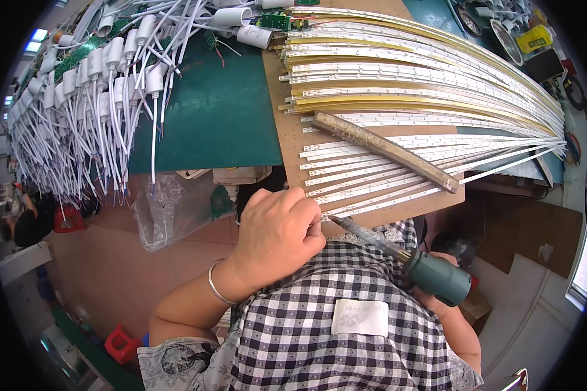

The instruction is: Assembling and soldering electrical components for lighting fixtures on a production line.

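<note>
My right hand [445, 260] grips a soldering iron with a dark green handle [440, 277]; the handle hides part of the fingers. The iron's metal shaft points left, and its dark tip meets the end of the nearest white LED strip [385, 203]. Just left of that tip, my left hand [282, 225] is closed with its fingers curled in a pinch. What it pinches is hidden behind the knuckles. Several narrow LED strips fan out on a brown board [293, 140], and a worn wooden bar [385, 151] lies slantwise across them.
Thicker stacks of strips [398, 72] lie behind the bar. On the left, many white lamp caps with cables [111, 58] hang over the green table's [215, 124] edge. A clear plastic bag [160, 215] hangs below. A red stool [120, 344] stands on the floor.
</note>
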The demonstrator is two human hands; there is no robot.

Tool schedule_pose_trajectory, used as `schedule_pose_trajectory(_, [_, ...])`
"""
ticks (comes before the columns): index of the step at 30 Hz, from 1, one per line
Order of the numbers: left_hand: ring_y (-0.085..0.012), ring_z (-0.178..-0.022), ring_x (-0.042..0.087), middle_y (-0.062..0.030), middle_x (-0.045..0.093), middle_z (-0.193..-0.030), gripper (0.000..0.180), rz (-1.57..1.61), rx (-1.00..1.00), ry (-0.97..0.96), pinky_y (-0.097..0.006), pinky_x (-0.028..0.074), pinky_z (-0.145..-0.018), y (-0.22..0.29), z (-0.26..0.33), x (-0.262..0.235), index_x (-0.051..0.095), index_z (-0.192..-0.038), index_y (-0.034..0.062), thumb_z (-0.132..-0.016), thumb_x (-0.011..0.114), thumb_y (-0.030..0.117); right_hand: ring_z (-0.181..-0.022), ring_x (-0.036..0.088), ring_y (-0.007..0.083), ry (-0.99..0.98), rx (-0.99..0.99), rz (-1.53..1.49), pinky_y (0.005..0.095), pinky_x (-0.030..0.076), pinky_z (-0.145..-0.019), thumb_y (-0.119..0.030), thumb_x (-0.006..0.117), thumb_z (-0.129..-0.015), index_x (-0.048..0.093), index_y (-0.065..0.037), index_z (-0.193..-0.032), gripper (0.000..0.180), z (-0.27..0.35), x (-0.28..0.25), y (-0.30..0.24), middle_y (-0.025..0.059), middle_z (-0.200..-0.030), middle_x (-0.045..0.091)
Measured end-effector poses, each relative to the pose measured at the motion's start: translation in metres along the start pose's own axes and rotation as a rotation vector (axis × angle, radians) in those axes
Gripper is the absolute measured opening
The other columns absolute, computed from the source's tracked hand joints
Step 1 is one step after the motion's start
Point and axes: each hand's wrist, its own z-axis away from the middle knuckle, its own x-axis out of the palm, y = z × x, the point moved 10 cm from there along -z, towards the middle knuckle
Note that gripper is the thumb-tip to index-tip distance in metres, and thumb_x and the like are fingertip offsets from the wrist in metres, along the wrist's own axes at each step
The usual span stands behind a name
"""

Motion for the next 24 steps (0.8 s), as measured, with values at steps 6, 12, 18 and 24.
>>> schedule_pose_trajectory(6, [-0.0230, -0.063, 0.054, -0.0025, 0.052, -0.069, 0.015, 0.006, -0.008, -0.019, -0.036, 0.039, -0.065, 0.000, 0.000, 0.002, 0.056, -0.070, 0.0109, -0.063, 0.068, 0.004, -0.093, 0.062, 0.0261, -0.024, 0.122, -0.324, 0.0364, 0.046, -0.087, -0.023, 0.072, -0.075, 0.066, -0.001, -0.105, 0.038, -0.004, 0.006, 0.011, 0.0122, -0.099, 0.065])
schedule_pose_trajectory(12, [-0.0231, -0.063, 0.054, -0.0024, 0.051, -0.069, 0.014, -0.012, -0.006, 0.004, -0.036, 0.039, -0.065, 0.002, 0.001, 0.000, 0.056, -0.071, 0.0109, -0.064, 0.067, 0.005, -0.066, 0.063, 0.0160, 0.075, 0.119, -0.695, 0.0281, 0.049, -0.061, -0.040, 0.068, -0.084, 0.061, 0.003, -0.114, 0.053, -0.026, 0.003, 0.004, 0.0085, -0.080, 0.066])
schedule_pose_trajectory(18, [-0.0224, -0.067, 0.055, -0.0032, 0.052, -0.072, 0.012, -0.073, 0.038, 0.091, -0.036, 0.039, -0.066, 0.010, 0.004, -0.006, 0.056, -0.072, 0.0103, -0.067, 0.067, 0.008, -0.064, 0.057, 0.0150, 0.239, 0.177, -0.800, 0.0263, 0.045, -0.060, -0.052, 0.067, -0.082, 0.056, 0.002, -0.116, 0.065, -0.033, 0.001, 0.000, 0.0080, -0.071, 0.060])
schedule_pose_trajectory(24, [-0.0248, -0.079, 0.057, -0.0054, 0.057, -0.082, 0.022, -0.055, -0.017, -0.005, -0.037, 0.040, -0.069, -0.007, 0.000, -0.033, 0.062, -0.088, 0.0102, -0.075, 0.073, 0.024, -0.058, 0.054, 0.0132, 0.289, 0.128, -0.814, 0.0236, 0.042, -0.052, -0.052, 0.065, -0.084, 0.052, 0.003, -0.118, 0.066, -0.047, -0.003, -0.007, 0.0081, -0.068, 0.059])
